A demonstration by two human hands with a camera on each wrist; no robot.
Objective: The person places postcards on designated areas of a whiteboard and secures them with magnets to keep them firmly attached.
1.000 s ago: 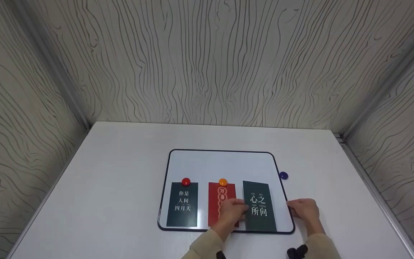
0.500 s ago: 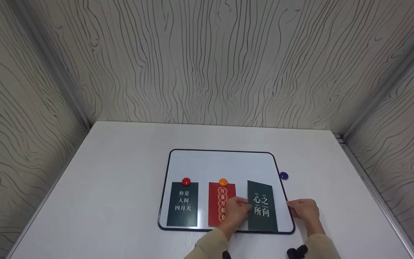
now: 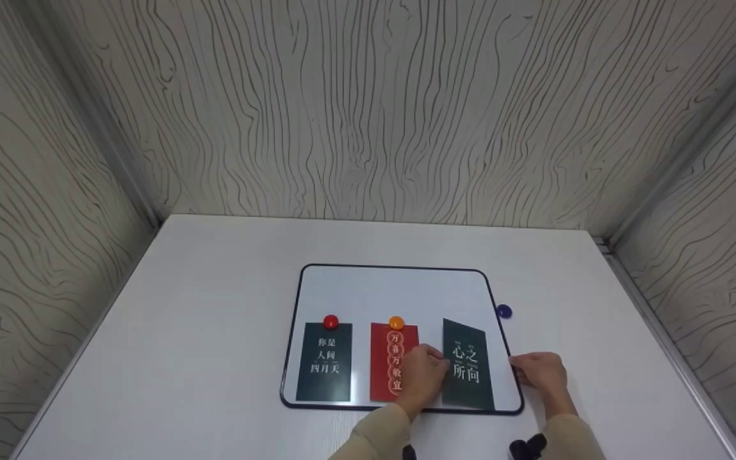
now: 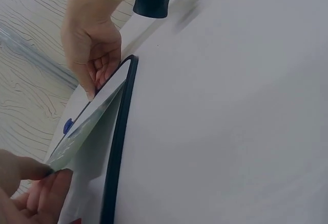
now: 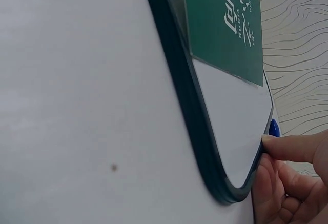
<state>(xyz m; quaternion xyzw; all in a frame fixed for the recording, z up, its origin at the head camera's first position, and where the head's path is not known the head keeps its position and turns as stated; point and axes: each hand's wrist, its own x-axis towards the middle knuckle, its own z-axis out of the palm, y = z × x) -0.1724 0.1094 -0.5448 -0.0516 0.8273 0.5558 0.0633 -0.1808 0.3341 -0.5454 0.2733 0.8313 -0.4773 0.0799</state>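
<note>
A dark green card (image 3: 466,365) with white characters stands tilted over the right part of the whiteboard (image 3: 393,291), its left edge raised. My left hand (image 3: 424,375) pinches that raised left edge between thumb and fingers, as the left wrist view also shows. At the board's right rim my right hand (image 3: 542,372) pinches the black frame (image 5: 187,101), thumb on top. Left of the tilted card, a red card (image 3: 384,358) lies flat under an orange magnet (image 3: 396,322), partly covered by my left hand. Another dark green card (image 3: 324,367) lies flat under a red magnet (image 3: 331,322).
A dark blue magnet (image 3: 504,311) sits just outside the board's right rim. The white table (image 3: 202,319) surrounds the board, and wood-patterned panels (image 3: 368,115) rise at the back and both sides.
My left hand has moved a little to the right with the green card, whose left edge now stands more raised. My right hand stays on the board's rim.
</note>
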